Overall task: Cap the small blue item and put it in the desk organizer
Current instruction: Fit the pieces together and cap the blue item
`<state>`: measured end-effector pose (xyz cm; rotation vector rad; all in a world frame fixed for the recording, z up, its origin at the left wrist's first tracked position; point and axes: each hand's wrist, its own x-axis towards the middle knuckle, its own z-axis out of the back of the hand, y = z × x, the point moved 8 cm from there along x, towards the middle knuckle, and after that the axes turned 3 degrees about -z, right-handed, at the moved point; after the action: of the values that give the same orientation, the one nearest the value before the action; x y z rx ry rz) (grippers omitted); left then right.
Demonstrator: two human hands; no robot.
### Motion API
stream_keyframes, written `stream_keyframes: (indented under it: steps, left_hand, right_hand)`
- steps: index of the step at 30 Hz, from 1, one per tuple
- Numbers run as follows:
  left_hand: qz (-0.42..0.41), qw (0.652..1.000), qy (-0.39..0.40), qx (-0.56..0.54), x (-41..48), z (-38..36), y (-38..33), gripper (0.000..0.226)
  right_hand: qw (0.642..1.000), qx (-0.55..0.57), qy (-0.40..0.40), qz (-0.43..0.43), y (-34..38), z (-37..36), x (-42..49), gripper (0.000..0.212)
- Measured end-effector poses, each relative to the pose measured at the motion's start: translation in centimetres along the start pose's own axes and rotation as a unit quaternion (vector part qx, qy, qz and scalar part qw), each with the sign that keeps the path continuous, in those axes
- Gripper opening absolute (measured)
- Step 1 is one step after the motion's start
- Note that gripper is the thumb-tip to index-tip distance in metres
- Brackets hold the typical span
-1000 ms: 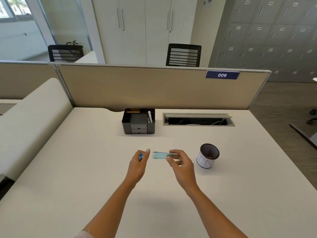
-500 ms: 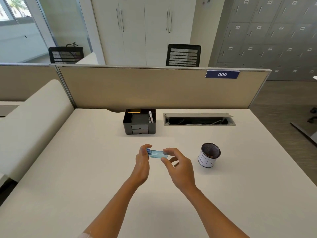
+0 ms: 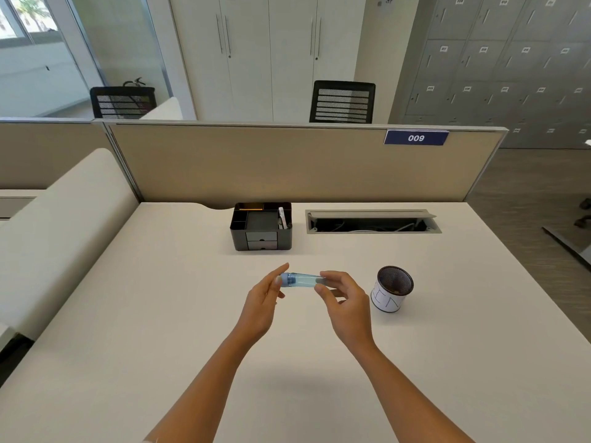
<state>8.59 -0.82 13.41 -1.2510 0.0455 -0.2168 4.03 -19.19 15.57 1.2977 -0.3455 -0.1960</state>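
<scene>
Both hands hold the small blue item level above the middle of the pale bench, its length running from nine to three o'clock. The left hand has its grip narrow, thumb and fingertips pinched at the darker blue end; the right hand has its grip closed on the clear blue end, thumb below and fingers above. The black desk organizer stands at twelve o'clock from the hands, near the beige partition, well apart from the item. A mesh pen cup stands at three o'clock, just beside the right hand.
</scene>
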Motion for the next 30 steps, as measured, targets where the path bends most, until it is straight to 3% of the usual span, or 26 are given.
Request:
stream_keyframes:
  steps: [9, 12, 20, 30]
  left_hand:
    - [0.007, 0.999, 0.016, -0.035, 0.2, 0.1, -0.5, 0.033]
    - [0.014, 0.998, 0.032, -0.049, 0.3, -0.2, -0.7, 0.04]
    - [0.036, 0.989, 0.026, -0.138, 0.1, -0.4, -1.5, 0.032]
    - [0.076, 0.976, 0.011, -0.205, -1.1, -1.6, -0.3, 0.029]
  right_hand:
    - [0.999, 0.01, 0.031, -0.003, 0.0, -0.2, 0.6, 0.014]
    - [0.999, 0.019, 0.034, 0.003, 0.0, 0.0, 0.7, 0.017]
    - [0.999, 0.03, 0.034, 0.021, 0.2, 0.3, 0.7, 0.025]
    - [0.999, 0.007, 0.018, 0.033, 0.0, 0.1, 1.4, 0.012]
